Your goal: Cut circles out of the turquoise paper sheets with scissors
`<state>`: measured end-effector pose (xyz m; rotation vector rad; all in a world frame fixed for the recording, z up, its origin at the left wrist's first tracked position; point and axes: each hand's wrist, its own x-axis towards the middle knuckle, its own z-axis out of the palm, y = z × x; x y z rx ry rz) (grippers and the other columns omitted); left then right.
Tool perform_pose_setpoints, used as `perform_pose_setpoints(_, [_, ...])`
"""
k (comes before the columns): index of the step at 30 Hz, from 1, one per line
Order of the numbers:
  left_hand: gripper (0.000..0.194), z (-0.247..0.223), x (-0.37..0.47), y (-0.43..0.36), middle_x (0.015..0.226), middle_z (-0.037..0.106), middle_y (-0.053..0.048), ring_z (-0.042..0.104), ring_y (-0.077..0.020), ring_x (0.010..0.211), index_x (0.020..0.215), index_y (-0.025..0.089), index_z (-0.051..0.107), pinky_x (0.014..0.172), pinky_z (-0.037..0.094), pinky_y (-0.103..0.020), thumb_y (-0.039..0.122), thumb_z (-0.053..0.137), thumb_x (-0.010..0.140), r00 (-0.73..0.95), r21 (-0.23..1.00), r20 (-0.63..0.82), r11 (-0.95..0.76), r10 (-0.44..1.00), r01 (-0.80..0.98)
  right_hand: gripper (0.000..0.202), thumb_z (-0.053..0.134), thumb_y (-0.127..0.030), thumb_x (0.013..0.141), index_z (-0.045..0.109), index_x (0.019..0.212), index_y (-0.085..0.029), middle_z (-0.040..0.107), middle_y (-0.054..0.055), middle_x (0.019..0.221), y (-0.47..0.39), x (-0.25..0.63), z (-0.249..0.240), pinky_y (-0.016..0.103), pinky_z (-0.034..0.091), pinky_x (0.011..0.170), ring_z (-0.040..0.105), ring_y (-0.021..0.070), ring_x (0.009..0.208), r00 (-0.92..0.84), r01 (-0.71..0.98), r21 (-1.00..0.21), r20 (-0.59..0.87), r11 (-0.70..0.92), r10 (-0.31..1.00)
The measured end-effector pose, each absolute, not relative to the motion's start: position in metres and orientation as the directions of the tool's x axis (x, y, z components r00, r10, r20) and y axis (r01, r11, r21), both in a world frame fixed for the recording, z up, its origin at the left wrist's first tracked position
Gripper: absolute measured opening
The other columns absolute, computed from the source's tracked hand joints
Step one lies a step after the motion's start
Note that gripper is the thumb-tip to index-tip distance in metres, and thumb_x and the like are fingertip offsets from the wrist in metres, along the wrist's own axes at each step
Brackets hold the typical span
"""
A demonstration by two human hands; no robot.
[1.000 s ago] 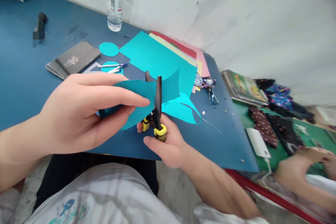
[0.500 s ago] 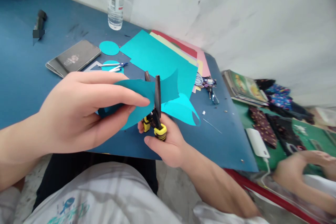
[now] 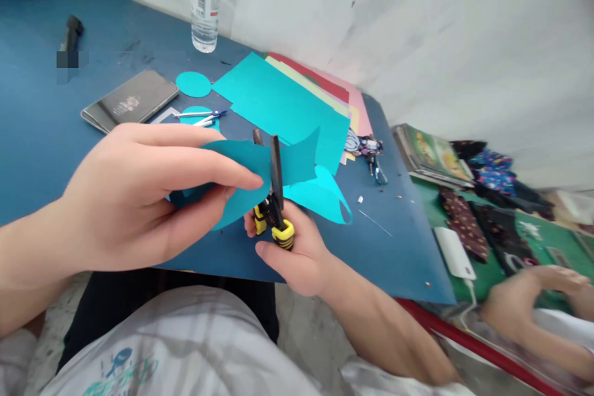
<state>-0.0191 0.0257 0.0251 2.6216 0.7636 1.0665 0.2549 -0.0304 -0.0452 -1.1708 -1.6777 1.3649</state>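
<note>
My left hand (image 3: 153, 192) pinches a curved turquoise paper (image 3: 297, 161) between thumb and fingers. Black-and-yellow scissors (image 3: 277, 198) are gripped by my right hand (image 3: 297, 247), their blades apart and pointing up, with the paper between them. A looped turquoise strip (image 3: 320, 195) hangs to the right of the blades. Behind the hands lie large turquoise sheets (image 3: 288, 105) on top of red, yellow and pink ones. Left of these are a turquoise disc (image 3: 193, 84) and a compass-like tool (image 3: 199, 115) on another turquoise piece.
A phone (image 3: 134, 99), a water bottle (image 3: 205, 12) and a dark object (image 3: 72, 34) stand or lie on the blue table (image 3: 371, 260). Keys (image 3: 371, 148) are at the right. Another person's hands (image 3: 524, 297) rest near a white power bank (image 3: 455, 252) and books (image 3: 434, 154).
The scissor blades have shifted slightly left. The paper's right end has moved a little, and my left hand has moved slightly left.
</note>
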Motion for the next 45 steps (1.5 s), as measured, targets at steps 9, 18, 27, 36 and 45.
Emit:
perform_pose_setpoints(9, [0.023, 0.023, -0.019, 0.027, 0.072, 0.068, 0.004, 0.055, -0.0171, 0.055, 0.119, 0.035, 0.078, 0.107, 0.068, -0.039, 0.029, 0.056, 0.118, 0.578, 0.370, 0.639, -0.862, 0.508, 0.348, 0.033, 0.079, -0.013, 0.079, 0.071, 0.105, -0.031, 0.074, 0.000, 0.099, -0.031, 0.256, -0.045, 0.041, 0.062, 0.084, 0.070, 0.0251, 0.088, -0.370, 0.221, -0.974, -0.034, 0.052, 0.928])
perform_pose_setpoints(18, [0.020, 0.032, -0.008, 0.025, 0.093, 0.079, -0.003, 0.074, -0.0239, 0.074, 0.125, 0.041, 0.083, 0.092, 0.074, -0.043, 0.048, 0.071, 0.110, 0.511, 0.402, 0.640, -0.817, 0.574, 0.413, 0.030, 0.077, -0.012, 0.081, 0.071, 0.105, -0.029, 0.073, -0.001, 0.097, -0.031, 0.256, -0.044, 0.039, 0.061, 0.081, 0.069, 0.0228, 0.085, -0.378, 0.213, -0.975, -0.019, 0.067, 0.926])
perform_pose_setpoints(27, [0.039, 0.038, 0.005, 0.036, 0.098, 0.081, -0.004, 0.083, -0.0298, 0.093, 0.134, 0.044, 0.083, 0.083, 0.075, -0.042, 0.055, 0.086, 0.097, 0.456, 0.380, 0.717, -0.844, 0.527, 0.379, 0.031, 0.079, -0.014, 0.080, 0.072, 0.105, -0.030, 0.075, -0.001, 0.096, -0.031, 0.257, -0.046, 0.039, 0.063, 0.080, 0.072, 0.0231, 0.084, -0.374, 0.225, -0.973, -0.035, 0.054, 0.927])
perform_pose_setpoints(36, [0.020, 0.021, -0.018, 0.021, 0.094, 0.084, 0.001, 0.073, -0.0188, 0.073, 0.118, 0.034, 0.080, 0.100, 0.069, -0.038, 0.042, 0.062, 0.118, 0.496, 0.434, 0.610, -0.784, 0.618, 0.444, 0.033, 0.079, -0.013, 0.081, 0.070, 0.107, -0.031, 0.075, -0.001, 0.096, -0.033, 0.258, -0.047, 0.038, 0.065, 0.080, 0.073, 0.0231, 0.083, -0.388, 0.191, -0.981, -0.039, 0.038, 0.921])
perform_pose_setpoints(45, [0.016, 0.022, -0.011, 0.024, 0.083, 0.081, 0.006, 0.068, -0.0115, 0.066, 0.112, 0.029, 0.083, 0.065, 0.052, -0.030, 0.017, 0.075, 0.106, 0.449, 0.397, 0.714, -0.839, 0.538, 0.373, 0.038, 0.077, -0.012, 0.081, 0.072, 0.114, -0.030, 0.076, 0.000, 0.101, -0.032, 0.257, -0.050, 0.040, 0.065, 0.086, 0.074, 0.0242, 0.089, -0.389, 0.191, -0.977, 0.010, 0.091, 0.921])
